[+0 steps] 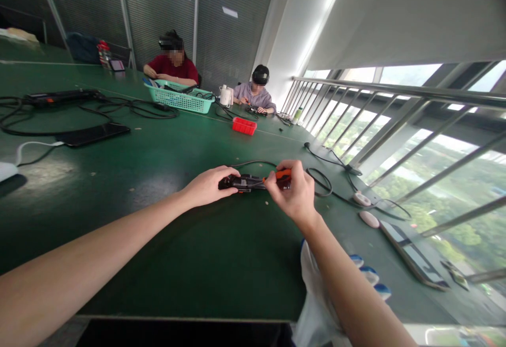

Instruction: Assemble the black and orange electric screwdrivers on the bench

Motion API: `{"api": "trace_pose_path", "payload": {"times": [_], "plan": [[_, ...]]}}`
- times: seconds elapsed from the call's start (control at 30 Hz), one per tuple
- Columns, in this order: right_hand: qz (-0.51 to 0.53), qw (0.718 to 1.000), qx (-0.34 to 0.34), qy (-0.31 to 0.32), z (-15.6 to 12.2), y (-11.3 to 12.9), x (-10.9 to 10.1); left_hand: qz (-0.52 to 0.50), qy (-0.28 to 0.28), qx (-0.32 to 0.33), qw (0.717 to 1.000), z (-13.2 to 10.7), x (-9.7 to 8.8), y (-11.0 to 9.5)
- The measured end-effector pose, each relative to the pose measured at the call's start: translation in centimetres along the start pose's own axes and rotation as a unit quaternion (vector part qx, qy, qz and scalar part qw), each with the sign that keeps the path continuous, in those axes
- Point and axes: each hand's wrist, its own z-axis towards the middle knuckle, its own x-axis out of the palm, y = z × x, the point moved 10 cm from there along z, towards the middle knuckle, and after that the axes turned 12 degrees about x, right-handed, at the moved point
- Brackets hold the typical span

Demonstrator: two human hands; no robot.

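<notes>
On the green table (221, 247), a dark elongated device (249, 182) with small orange parts lies between my hands; its exact kind is hard to make out. My left hand (211, 184) grips its left end, thumb in front and fingers behind. In my right hand (294, 191) is a screwdriver (282, 175) with an orange and black handle. Its shaft points left, over the right part of the device. The contact of its tip is too small to tell. A black cable (256, 162) curves behind the device and loops to the right.
A red tray (244, 126) and a turquoise basket (179, 98) stand farther back. At left lie a black phone (95, 134) and cables. White-and-blue gloves (316, 273) lie under my right forearm; a tablet (413, 254) is by the railing. Two people sit across the table.
</notes>
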Motion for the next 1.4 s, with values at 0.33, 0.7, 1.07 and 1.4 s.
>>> {"api": "trace_pose_path", "payload": {"times": [0.33,0.7,1.07,1.4], "plan": [[-0.058,0.993,-0.088,0.048,0.0,2.2,1.1,0.001,-0.004,-0.009,1.000,-0.2,0.2,0.7],[0.024,0.997,0.076,-0.003,0.2,-1.9,0.9,0.005,0.005,-0.013,1.000,-0.4,0.6,1.6],[-0.039,0.998,0.023,0.042,0.1,-0.1,2.1,0.015,-0.002,-0.011,1.000,-0.4,0.8,2.2],[0.039,0.998,0.034,-0.032,-0.6,0.0,-0.3,0.017,-0.001,-0.003,1.000,-0.4,0.7,1.8]]}}
